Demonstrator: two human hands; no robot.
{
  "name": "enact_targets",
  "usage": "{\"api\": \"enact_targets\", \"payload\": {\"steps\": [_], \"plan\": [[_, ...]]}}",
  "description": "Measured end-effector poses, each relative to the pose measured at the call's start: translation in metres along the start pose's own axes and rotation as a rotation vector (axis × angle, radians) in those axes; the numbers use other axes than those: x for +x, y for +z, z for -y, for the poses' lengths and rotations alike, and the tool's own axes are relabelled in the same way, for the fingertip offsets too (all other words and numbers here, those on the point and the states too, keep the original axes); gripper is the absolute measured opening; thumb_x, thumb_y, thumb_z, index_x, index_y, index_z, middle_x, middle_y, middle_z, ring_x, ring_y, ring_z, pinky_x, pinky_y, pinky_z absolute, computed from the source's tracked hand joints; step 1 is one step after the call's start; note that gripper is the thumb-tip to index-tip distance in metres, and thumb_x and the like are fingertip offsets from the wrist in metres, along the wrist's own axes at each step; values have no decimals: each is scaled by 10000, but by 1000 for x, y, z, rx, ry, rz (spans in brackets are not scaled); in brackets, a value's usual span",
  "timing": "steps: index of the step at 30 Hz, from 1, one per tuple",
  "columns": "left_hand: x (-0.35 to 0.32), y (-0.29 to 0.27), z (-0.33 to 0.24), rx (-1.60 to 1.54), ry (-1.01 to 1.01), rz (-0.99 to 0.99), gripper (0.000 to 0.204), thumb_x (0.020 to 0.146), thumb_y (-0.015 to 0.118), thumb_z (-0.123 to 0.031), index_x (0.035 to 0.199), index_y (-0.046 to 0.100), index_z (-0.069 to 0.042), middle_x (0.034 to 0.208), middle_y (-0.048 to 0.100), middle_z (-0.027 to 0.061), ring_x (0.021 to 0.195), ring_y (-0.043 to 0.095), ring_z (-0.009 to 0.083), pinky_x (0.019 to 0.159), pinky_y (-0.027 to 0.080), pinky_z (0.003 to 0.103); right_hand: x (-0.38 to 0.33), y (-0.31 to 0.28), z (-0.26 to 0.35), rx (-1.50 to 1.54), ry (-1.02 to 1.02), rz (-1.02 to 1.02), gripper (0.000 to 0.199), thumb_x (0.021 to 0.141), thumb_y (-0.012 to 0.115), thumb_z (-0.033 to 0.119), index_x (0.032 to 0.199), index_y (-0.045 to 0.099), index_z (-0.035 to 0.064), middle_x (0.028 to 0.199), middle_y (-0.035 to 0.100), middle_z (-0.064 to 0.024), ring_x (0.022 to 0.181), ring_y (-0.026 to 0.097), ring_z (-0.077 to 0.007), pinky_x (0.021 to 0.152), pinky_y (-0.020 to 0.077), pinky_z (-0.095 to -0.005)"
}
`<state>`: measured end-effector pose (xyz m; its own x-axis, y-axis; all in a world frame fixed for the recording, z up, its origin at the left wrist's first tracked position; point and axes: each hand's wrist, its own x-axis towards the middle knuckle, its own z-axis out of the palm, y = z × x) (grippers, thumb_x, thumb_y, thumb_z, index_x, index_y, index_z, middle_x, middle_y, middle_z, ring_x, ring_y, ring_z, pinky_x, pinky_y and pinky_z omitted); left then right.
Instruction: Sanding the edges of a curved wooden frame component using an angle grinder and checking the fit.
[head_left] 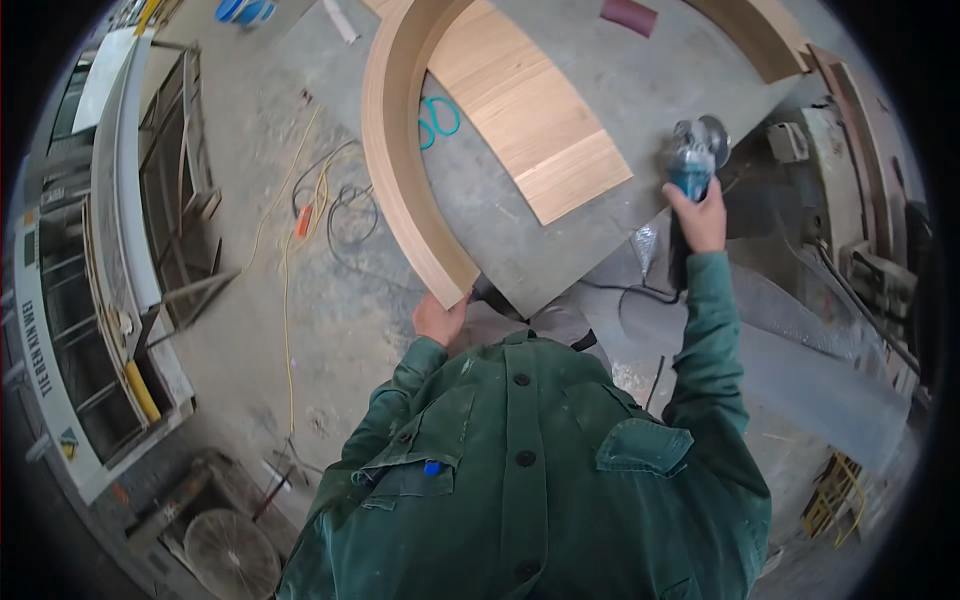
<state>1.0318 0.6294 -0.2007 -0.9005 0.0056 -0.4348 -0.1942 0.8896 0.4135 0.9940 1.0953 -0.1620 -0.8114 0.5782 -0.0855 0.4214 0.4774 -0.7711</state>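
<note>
My right hand (702, 212) is wrapped round the body of a teal angle grinder (690, 172), out to the right near the table's edge. The grinder's metal head and round disc point away from me, and its dark cord trails down beside my arm. My left hand (438, 320) is closed on the near end of a curved wooden piece (385, 150); the fingertips are partly hidden under it. Inside that curve lies a flat wooden panel (545, 120) with one arched side. Teal-handled scissors (438, 122) rest between the two, their blades hidden.
The grey worktable (590, 240) carries these pieces, a reddish-brown sandpaper strip (629, 16) and another curved wooden piece (750, 38). Cables and an orange connector (303, 221) lie on the floor to the left, near a metal rack (180, 170). Plastic sheeting (800, 370) spreads at right.
</note>
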Motion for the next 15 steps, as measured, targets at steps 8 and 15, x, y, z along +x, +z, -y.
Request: {"api": "enact_targets", "payload": {"steps": [8,15], "plan": [[-17,6,44,-598,-10,-13,231,961,619,-229,1096,630,-42,951,703,77,886,683,175,737,536,343,128,27,-11,-729,68,-113,846,773,730,536,1427,391,121,1212,623,-236,1084,627,-424,897,503,-526],[-20,-45,-28,-1078,-322,-168,405,1066,438,-339,1330,506,-39,1229,594,59,1101,585,134,923,499,309,113,61,-2,-828,-103,-196,902,830,731,424,1546,257,148,1112,588,-227,969,636,-421,834,526,-512]]}}
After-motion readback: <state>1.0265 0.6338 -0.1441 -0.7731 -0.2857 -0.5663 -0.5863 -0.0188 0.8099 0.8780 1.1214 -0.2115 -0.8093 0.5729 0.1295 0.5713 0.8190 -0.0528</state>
